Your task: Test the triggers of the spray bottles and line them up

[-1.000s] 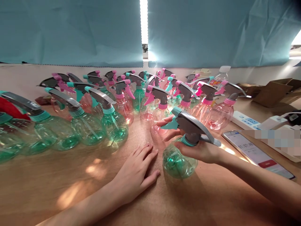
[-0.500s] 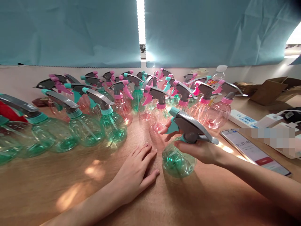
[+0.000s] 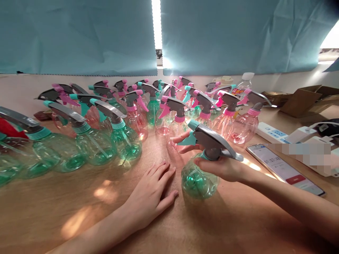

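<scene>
My right hand (image 3: 221,165) grips the neck of a green spray bottle (image 3: 198,178) with a grey and teal trigger head (image 3: 210,141); the bottle stands on the wooden table (image 3: 79,218) in front of me. My left hand (image 3: 150,195) lies flat on the table just left of the bottle, fingers spread, holding nothing. Behind them stand several green spray bottles (image 3: 124,139) on the left and several pink spray bottles (image 3: 243,123) at the middle and right.
A phone (image 3: 284,171) with a lit screen lies to the right of my right arm. Behind it are a white power strip (image 3: 272,133), chargers and cables. Cardboard boxes (image 3: 304,100) sit at the far right. Blue curtains (image 3: 79,35) hang behind the table.
The view has shifted slightly. My right hand and the green bottle have edged a little left and away; my left hand has stayed flat on the table.
</scene>
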A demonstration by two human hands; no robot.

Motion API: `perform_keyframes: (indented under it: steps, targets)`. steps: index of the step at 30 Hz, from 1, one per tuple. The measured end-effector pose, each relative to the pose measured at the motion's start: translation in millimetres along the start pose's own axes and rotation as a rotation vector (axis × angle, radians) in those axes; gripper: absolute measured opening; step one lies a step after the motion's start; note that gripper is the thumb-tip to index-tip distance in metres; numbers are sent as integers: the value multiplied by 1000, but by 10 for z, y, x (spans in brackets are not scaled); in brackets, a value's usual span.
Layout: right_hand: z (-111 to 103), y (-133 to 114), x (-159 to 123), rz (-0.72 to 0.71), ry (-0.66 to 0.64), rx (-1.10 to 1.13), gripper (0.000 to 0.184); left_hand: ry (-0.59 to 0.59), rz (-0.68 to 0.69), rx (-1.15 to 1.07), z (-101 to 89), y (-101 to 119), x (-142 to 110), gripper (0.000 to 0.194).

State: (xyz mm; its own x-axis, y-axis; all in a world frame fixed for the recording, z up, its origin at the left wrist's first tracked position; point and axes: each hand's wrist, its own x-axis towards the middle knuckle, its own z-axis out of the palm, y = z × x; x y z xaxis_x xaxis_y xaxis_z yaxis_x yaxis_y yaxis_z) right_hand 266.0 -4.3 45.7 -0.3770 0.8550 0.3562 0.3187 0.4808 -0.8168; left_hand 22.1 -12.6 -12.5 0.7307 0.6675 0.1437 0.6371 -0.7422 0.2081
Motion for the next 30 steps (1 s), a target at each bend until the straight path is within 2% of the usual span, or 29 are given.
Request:
perform_keyframes:
  steps: [3, 10, 21, 30]
  targets:
    - [5, 16, 8, 1, -7, 21, 65, 2, -2, 7, 0, -4, 5, 53]
    - [16, 26, 17, 24, -16, 102, 73, -25, -8, 1, -28, 12, 13, 52]
    - [0, 23, 8, 40, 36, -34, 63, 6, 0, -10, -31, 11, 13, 50]
    - [4, 22, -19, 49, 45, -29, 59, -26, -10, 9, -27, 24, 10, 51]
